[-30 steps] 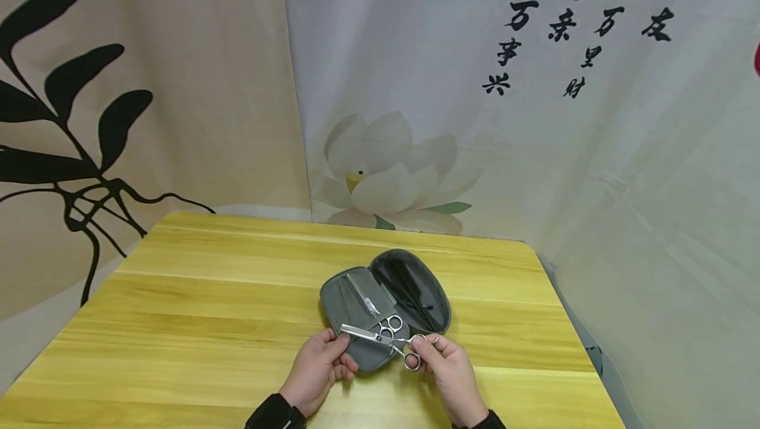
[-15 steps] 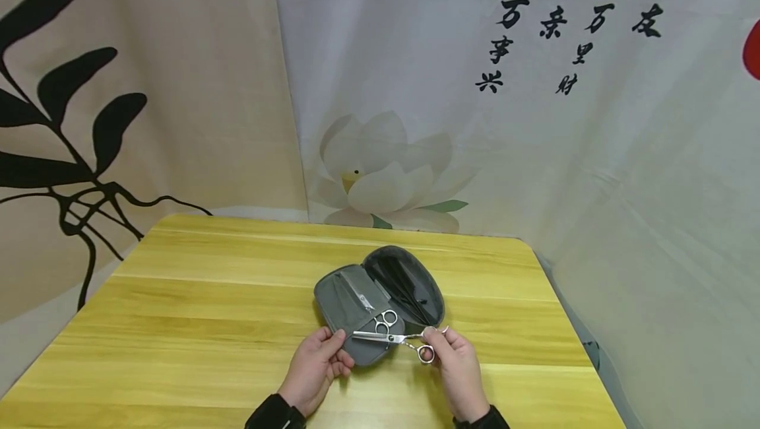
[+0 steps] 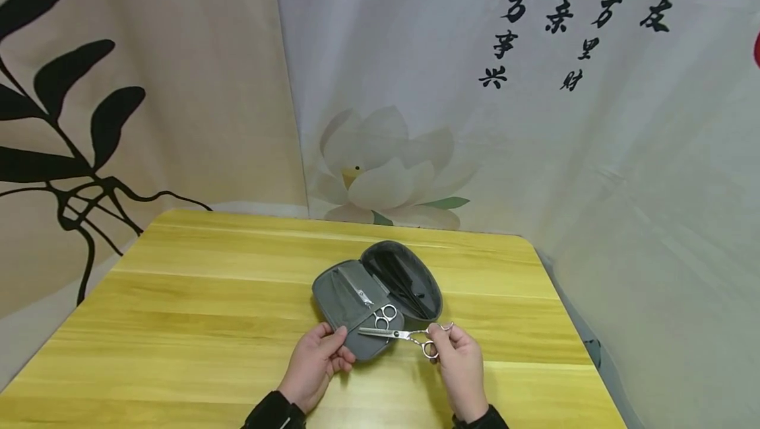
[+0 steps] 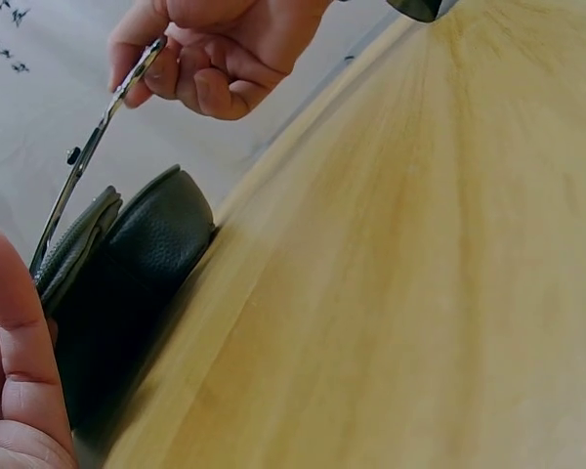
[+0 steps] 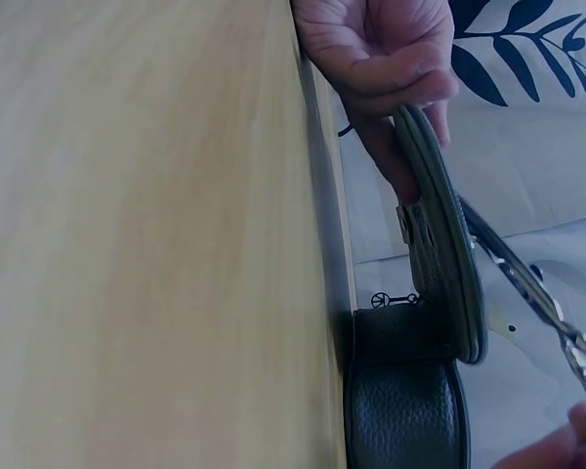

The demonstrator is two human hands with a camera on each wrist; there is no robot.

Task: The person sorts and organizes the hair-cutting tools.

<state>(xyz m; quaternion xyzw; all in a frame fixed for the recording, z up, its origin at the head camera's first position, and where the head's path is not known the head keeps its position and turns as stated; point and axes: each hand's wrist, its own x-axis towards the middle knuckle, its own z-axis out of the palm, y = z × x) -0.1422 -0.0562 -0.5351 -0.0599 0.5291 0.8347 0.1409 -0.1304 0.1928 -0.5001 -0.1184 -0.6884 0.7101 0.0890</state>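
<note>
An open grey zip case (image 3: 335,300) lies on the table in the head view. My left hand (image 3: 315,366) pinches its near left edge between thumb and fingers; the right wrist view shows this half of the case (image 5: 444,244) tilted up off the table. My right hand (image 3: 462,369) holds a pair of silver thinning scissors (image 3: 380,332) by the finger loops, blades pointing left over the near part of the case. A second pair of scissors (image 3: 387,314) sits in the case's pocket, its blades hidden. Beside them a flat translucent item (image 3: 354,284), unclear in kind, shows in the pocket.
In the case's deeper half (image 3: 430,284) lie dark long items (image 3: 400,280), too dark to tell apart. The wooden table (image 3: 208,310) extends around the case to its rounded far corners. Printed cloth (image 3: 415,86) hangs behind it.
My right hand has drawn the thinning scissors to the right, and they now lie flatter. The case has shifted slightly up and left in the view, partly as the head moved. The left hand keeps its grip.
</note>
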